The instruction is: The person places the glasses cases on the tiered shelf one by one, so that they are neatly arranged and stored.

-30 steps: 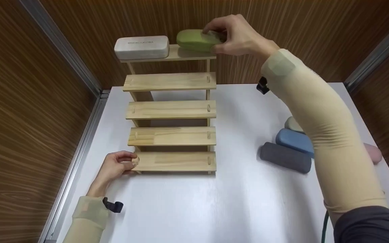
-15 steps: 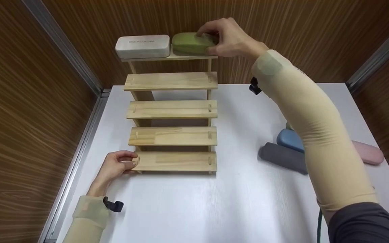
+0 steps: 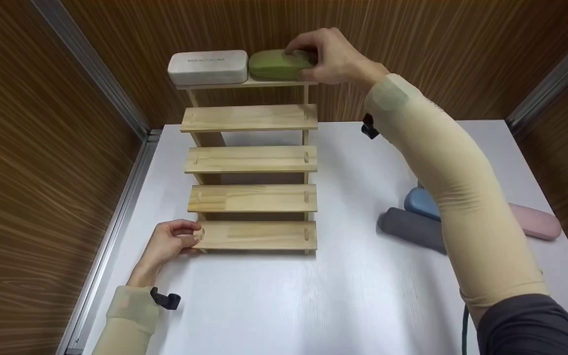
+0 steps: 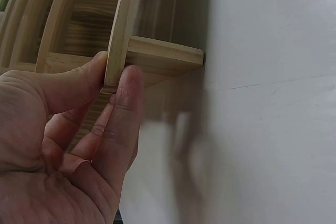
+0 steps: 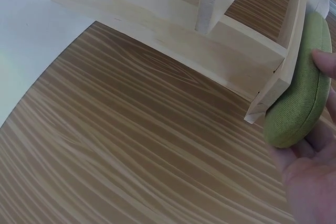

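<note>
A stepped wooden rack (image 3: pixel 252 160) with several shelf boards stands on the white table. My right hand (image 3: pixel 333 56) grips the right end of a green glasses case (image 3: pixel 274 65), which lies on the top shelf. In the right wrist view the green case (image 5: pixel 302 95) sits against the shelf board, thumb on one side and fingers on the other. To its left on that shelf is a white glasses case (image 3: pixel 208 68) with printing on its lid. My left hand (image 3: pixel 168 240) pinches the left end of the lowest shelf, and the left wrist view shows thumb and fingers on the board (image 4: pixel 119 40).
On the table at right lie a dark grey case (image 3: pixel 412 228), a blue case (image 3: pixel 422 202) and a pink case (image 3: pixel 538 222), partly behind the right sleeve (image 3: pixel 466 187). Wood-grain panels (image 3: pixel 32 172) wall in the left, back and right.
My right hand has moved left and slightly down with the green case, bringing it close beside the white case on the top shelf. The left hand has stayed on the lowest shelf.
</note>
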Demonstrator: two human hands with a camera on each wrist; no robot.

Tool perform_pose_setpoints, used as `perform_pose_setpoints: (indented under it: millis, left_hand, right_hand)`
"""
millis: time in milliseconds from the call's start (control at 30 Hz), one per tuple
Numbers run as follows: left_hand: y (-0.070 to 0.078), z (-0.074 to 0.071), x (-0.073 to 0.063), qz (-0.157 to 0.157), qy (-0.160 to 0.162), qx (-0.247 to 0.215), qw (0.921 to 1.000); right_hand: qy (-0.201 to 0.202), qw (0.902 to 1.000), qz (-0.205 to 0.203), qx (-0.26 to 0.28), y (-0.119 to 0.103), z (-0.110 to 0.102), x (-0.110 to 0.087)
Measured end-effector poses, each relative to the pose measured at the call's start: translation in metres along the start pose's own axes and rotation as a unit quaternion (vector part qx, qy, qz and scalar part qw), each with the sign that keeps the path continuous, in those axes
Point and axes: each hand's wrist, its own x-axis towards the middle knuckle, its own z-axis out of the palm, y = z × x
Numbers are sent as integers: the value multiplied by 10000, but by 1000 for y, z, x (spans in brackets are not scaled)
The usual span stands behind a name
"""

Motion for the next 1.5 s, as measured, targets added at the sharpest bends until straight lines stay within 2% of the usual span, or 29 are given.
perform_pose_setpoints:
  millis: [367, 600, 700, 933, 1100, 1500]
  left_hand:
    - [0, 0, 1, -13, -13, -67, 10000]
    - [2, 1, 0, -12, 8, -101, 9999]
    - [2, 1, 1, 2, 6, -111, 9999]
    - [2, 1, 5, 42, -38, -97, 9999]
    - [1, 0, 8, 74, -87, -153, 9998]
    - [-1, -4, 10, 39, -91, -196, 9998]
  right_hand:
    - [4, 10000, 21, -62, 1, 0, -3]
    - [222, 9997, -37, -6, 5, -4, -11]
    - [321, 9995, -49, -32, 7, -8, -18]
    - [554, 9977, -385, 7, 17, -20, -34]
    - [753, 9966, -338, 48, 24, -27, -51]
    - [842, 9959, -310, 93, 40, -22, -98]
